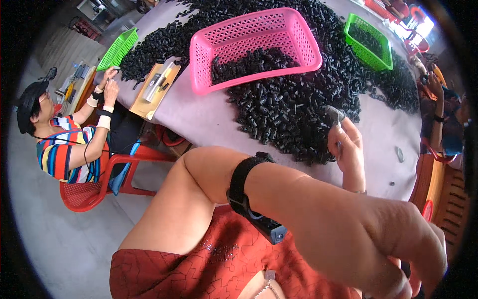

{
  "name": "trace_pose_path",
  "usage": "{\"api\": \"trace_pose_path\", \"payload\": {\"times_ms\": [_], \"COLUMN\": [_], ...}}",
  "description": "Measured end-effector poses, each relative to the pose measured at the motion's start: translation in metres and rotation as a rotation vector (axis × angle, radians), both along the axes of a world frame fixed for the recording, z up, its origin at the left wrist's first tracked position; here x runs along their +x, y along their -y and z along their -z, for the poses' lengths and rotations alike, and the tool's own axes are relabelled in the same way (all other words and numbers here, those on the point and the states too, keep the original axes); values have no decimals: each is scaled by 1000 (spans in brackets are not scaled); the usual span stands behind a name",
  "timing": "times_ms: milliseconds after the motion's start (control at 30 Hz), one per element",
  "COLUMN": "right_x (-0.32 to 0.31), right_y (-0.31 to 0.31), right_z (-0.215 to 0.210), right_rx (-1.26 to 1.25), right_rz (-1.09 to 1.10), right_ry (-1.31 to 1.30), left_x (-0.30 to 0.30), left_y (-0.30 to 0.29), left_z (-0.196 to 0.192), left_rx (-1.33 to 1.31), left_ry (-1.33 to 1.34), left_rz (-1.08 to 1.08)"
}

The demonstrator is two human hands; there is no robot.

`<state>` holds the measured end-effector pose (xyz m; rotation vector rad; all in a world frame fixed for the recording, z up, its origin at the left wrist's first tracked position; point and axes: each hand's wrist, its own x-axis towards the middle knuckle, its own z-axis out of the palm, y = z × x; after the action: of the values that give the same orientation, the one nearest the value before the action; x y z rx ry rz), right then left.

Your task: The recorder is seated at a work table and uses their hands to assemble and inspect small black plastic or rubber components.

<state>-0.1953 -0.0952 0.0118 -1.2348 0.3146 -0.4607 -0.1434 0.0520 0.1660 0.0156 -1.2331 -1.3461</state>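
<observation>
My left arm crosses over my lap, and my left hand [386,244] hangs large at the lower right with its fingers bent downward. Its fingertips are partly hidden, so what they touch does not show. A black strap [239,184] with a small camera box [271,231] circles that wrist. Beyond it, my right hand [346,142] is raised at the edge of the heap of small black plastic parts [298,114]. A grey finger cover [334,115] sits on one fingertip. The fingers are curled together, and anything between them is too small to name.
A pink perforated basket [199,74], partly filled with black parts, stands on the pale-covered table [199,112]. Green baskets [386,62] stand farther off. At left, a person [82,139] sits on a red chair [79,197] beside a wooden board [152,97].
</observation>
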Motion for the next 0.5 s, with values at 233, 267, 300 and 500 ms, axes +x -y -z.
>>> {"api": "trace_pose_path", "payload": {"times_ms": [233, 267, 300, 500], "right_x": [0, 2, 5, 5], "right_y": [-1, -2, -2, -1], "right_z": [-4, -3, -2, -1], "right_rx": [23, 28, 24, 11], "right_rz": [6, -4, -9, -18], "right_ry": [-11, -10, -10, -10], "left_x": [-3, -8, 0, -3], "left_y": [-15, -20, -17, -20], "left_z": [-1, -4, -1, -1], "left_rx": [-53, -56, -58, -95], "left_ry": [137, 160, 183, 308], "left_rz": [-123, -153, -183, -297]}}
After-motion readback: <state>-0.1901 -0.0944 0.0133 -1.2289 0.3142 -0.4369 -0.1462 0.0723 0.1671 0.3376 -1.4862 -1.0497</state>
